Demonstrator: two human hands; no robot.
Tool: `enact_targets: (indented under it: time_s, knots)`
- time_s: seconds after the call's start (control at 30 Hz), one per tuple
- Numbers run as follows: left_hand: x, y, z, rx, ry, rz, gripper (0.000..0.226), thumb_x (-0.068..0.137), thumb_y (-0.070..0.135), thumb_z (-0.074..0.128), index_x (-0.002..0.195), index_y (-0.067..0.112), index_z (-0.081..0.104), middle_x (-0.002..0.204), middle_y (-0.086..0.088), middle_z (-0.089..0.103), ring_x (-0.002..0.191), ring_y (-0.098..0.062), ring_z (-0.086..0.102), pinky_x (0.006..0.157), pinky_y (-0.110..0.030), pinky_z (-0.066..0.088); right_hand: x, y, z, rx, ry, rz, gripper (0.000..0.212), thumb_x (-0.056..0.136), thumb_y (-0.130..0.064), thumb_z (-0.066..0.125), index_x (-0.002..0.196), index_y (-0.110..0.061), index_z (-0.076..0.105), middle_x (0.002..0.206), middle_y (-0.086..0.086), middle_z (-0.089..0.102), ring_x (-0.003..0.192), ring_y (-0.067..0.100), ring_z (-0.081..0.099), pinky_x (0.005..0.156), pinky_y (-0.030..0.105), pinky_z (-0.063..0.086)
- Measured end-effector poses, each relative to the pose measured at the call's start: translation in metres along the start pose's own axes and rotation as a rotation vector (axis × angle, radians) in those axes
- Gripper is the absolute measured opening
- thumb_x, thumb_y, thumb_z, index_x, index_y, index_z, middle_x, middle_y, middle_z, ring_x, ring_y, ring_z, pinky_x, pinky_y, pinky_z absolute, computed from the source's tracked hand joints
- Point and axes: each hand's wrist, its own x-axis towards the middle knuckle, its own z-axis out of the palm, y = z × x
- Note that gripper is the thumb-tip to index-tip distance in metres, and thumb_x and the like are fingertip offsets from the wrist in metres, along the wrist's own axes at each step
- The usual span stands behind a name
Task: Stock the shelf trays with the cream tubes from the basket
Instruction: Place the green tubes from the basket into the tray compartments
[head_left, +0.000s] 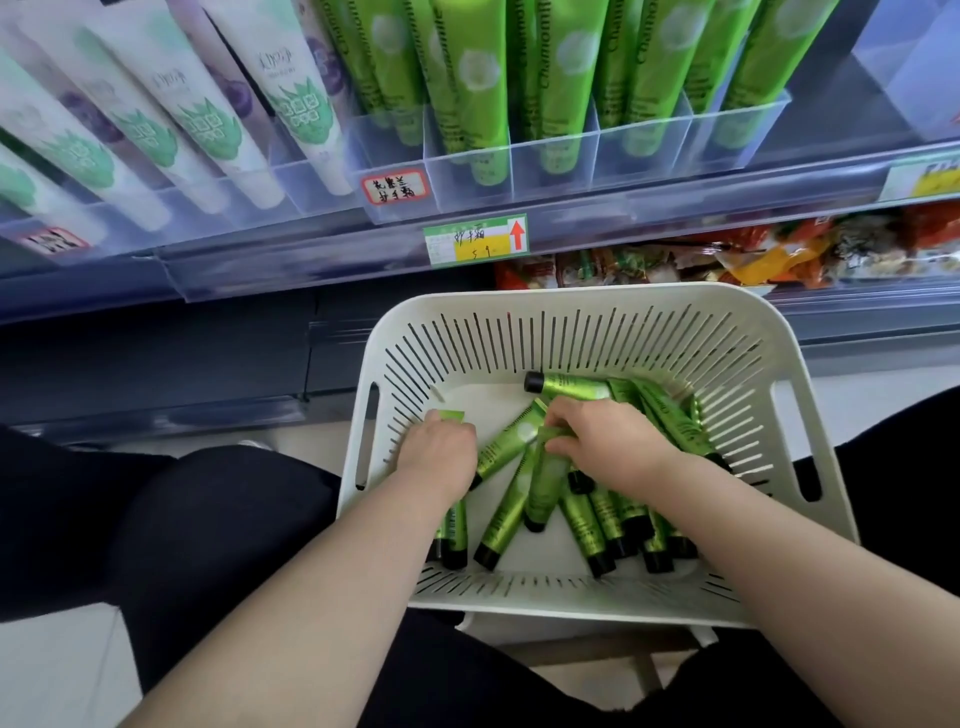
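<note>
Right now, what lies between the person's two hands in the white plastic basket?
In the head view, a green cream tube lies slantwise between the left hand and right hand.

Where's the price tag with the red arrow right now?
Head view, centre: the price tag sits on the shelf rail, just below the clear tray of green tubes and above the white basket.

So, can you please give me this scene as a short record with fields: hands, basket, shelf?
left hand: in the basket, grips one cream tube
right hand: fingers curled round another cream tube
basket: white, slotted, many green cream tubes with black caps inside
shelf tray: clear, divided, green tubes standing in it
left of tray: white tubes
</note>
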Motion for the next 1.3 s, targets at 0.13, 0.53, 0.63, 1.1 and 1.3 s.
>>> enact_targets:
  time_s: [0.13,0.53,0.63,1.1,1.3]
  knots:
    - [0.001,0.002,-0.003,0.023,-0.006,0.062,0.035,0.082,0.000,0.048,0.115,0.011,0.057,0.113,-0.010,0.054,0.109,-0.028,0.044,0.078,-0.034,0.037,-0.006,-0.001,-0.010,0.015,0.147,-0.031,0.014,0.090,-0.030,0.058,0.104,-0.027,0.057,0.091,-0.005,0.063,0.081,0.018,0.058,0.067,0.034,0.051]
    - [-0.003,0.000,-0.003,-0.362,0.079,-0.041,0.031,0.089,0.012,0.062,0.120,0.016,0.064,0.114,-0.006,0.065,0.105,-0.023,0.060,0.087,-0.031,0.049,-0.013,-0.007,-0.006,-0.034,0.163,-0.084,0.016,0.091,-0.030,0.058,0.107,-0.026,0.057,0.093,-0.003,0.063,0.089,0.020,0.056,0.071,0.034,0.048]
    - [-0.010,-0.001,-0.009,-0.270,0.064,-0.026,0.021,0.093,0.021,0.059,0.110,0.017,0.070,0.108,-0.005,0.067,0.099,-0.024,0.061,0.083,-0.034,0.051,-0.016,-0.008,-0.008,-0.053,0.187,-0.111,0.016,0.091,-0.030,0.057,0.107,-0.027,0.058,0.087,-0.008,0.057,0.097,0.018,0.049,0.073,0.031,0.036]
    - [-0.070,-0.012,-0.132,-0.537,0.818,0.086,0.010,0.091,0.022,0.061,0.096,0.022,0.070,0.087,0.006,0.072,0.081,-0.018,0.064,0.072,-0.030,0.048,-0.034,-0.043,-0.111,-0.046,0.482,-0.218,0.014,0.090,-0.027,0.058,0.104,-0.027,0.062,0.102,-0.005,0.064,0.099,0.021,0.057,0.080,0.037,0.048]
    - [-0.096,-0.028,-0.232,-0.450,1.074,0.106,0.016,0.092,0.025,0.060,0.101,0.025,0.073,0.088,0.005,0.073,0.083,-0.017,0.063,0.074,-0.027,0.045,-0.034,-0.083,-0.174,-0.050,0.665,-0.311,0.018,0.091,-0.025,0.058,0.107,-0.023,0.062,0.103,-0.004,0.065,0.098,0.021,0.057,0.075,0.035,0.047]
